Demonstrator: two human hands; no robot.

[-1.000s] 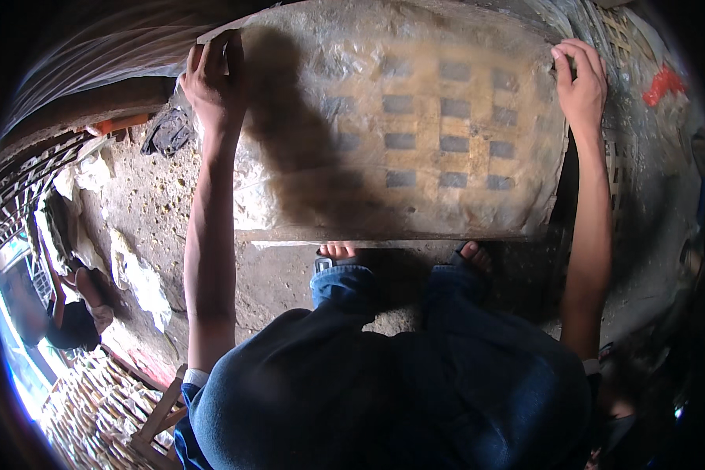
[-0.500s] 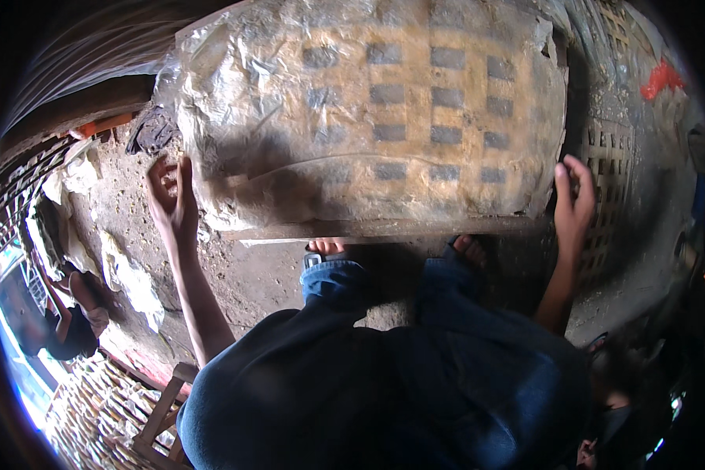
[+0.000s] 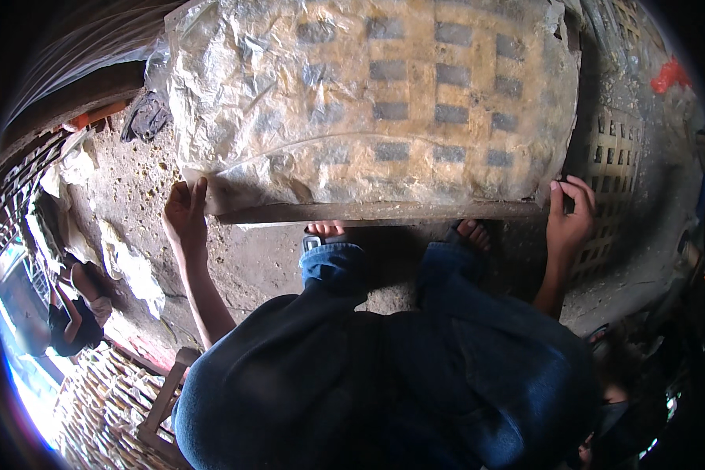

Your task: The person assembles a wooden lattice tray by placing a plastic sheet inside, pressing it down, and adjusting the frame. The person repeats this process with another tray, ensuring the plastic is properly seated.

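Note:
A crinkled, cloudy plastic sheet [image 3: 235, 102] lies spread over a yellowish woven lattice [image 3: 419, 86], whose square gaps show through it. Along its near side runs a wooden bar [image 3: 368, 212]. My left hand [image 3: 186, 215] is closed at the near left corner, pinching the sheet's edge between thumb and fingers. At the near right corner, my right hand [image 3: 569, 215] is closed too, thumb and fingertips together on the edge of the sheet. A fold line crosses the sheet a little beyond the near edge.
Another woven lattice [image 3: 615, 157] leans or lies to the right, with a red plastic scrap [image 3: 670, 75] beyond it. Pale sheets [image 3: 129, 266] litter the dirt floor at left. A wooden stool or frame [image 3: 164, 395] stands near my left leg. Another person [image 3: 78, 313] is at far left.
Both hands have come from open beside the sheet to pinching its near corners. They have moved slightly nearer me and closed. The near edge of the sheet now sits higher in view.

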